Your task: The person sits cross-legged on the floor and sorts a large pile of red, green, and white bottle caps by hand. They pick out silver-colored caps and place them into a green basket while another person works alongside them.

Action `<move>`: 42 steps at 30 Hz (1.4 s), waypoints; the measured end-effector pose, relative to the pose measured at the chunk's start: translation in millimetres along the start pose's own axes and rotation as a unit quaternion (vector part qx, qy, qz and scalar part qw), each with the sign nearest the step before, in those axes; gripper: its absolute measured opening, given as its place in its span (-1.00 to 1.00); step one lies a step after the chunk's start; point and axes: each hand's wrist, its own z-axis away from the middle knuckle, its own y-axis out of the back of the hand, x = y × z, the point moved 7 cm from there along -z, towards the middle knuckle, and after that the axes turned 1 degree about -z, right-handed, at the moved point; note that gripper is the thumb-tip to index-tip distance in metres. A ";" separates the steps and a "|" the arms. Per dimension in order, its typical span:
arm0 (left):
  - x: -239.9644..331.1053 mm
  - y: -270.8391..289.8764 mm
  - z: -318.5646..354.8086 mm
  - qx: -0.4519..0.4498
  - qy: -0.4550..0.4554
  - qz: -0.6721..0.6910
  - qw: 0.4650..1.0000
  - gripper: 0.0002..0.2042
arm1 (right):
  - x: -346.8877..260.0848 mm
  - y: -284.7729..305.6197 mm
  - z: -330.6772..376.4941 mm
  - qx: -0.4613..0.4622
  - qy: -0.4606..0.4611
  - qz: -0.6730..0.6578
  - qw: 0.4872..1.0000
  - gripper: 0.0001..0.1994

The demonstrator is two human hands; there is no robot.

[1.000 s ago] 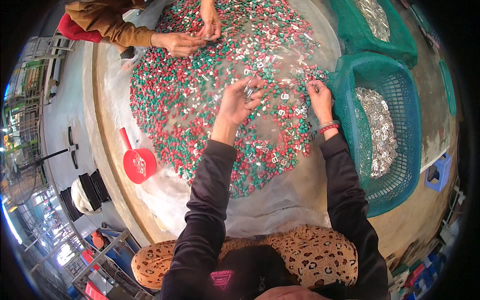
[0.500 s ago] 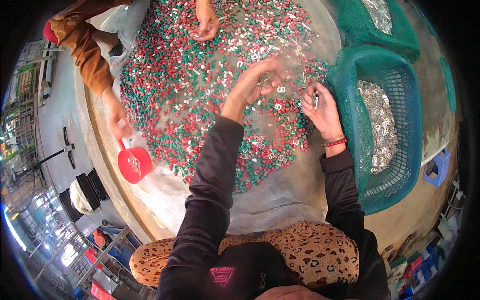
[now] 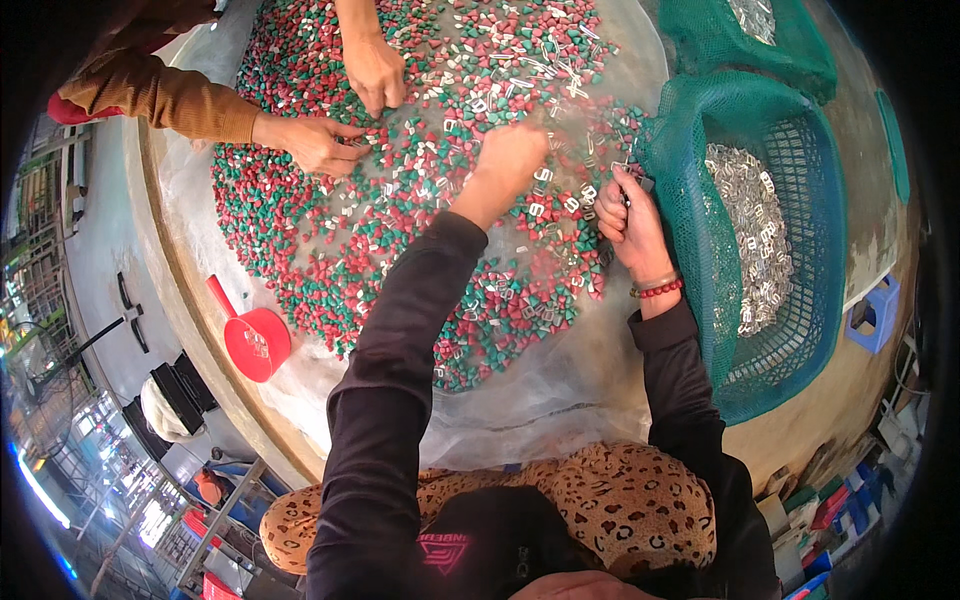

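Note:
Over a heap of small red, green and white cone-shaped pieces (image 3: 400, 220), my left hand (image 3: 512, 160) reaches with its back turned up. Its fingertips are blurred and mostly hidden. To its right, beside the near basket, my right hand (image 3: 632, 222) has its fingers curled up around small shiny silver pieces, partly hidden. Silver slide buckles (image 3: 537, 210) with two openings lie scattered among the cones between my hands. Many more buckles (image 3: 760, 240) are piled in the blue-green basket (image 3: 800, 350), which has green netting (image 3: 690, 130) over its rim.
Across on the left, a co-worker's two hands (image 3: 318, 145) pick over the heap. A red scoop (image 3: 257, 345) holding some buckles sits at the left edge. Another netted basket (image 3: 800, 50) stands at the far right; a blue stool (image 3: 873, 313) is below the table's right side.
My left hand has turned over, hiding the buckles seen in it before. My right hand's fingers have curled inward. The co-worker's hand has left the red scoop and moved to the heap.

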 end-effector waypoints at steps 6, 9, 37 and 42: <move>15.3 3.7 14.5 0.028 0.026 0.008 0.999 -0.87 | -2.1 -2.7 0.8 -0.004 0.026 0.013 1.000 -0.67; 9.7 4.8 17.1 0.084 0.056 0.071 0.992 -0.86 | -17.2 17.5 -8.5 0.110 0.092 0.148 0.979 -0.70; -12.9 16.5 37.5 0.002 0.127 0.782 0.611 -0.79 | -50.4 -30.7 -27.3 -0.014 0.252 0.322 0.912 -0.93; -6.9 15.1 17.7 0.113 0.031 0.297 0.948 -0.79 | 5.6 -52.5 31.2 -0.154 -0.045 -0.145 0.976 -0.87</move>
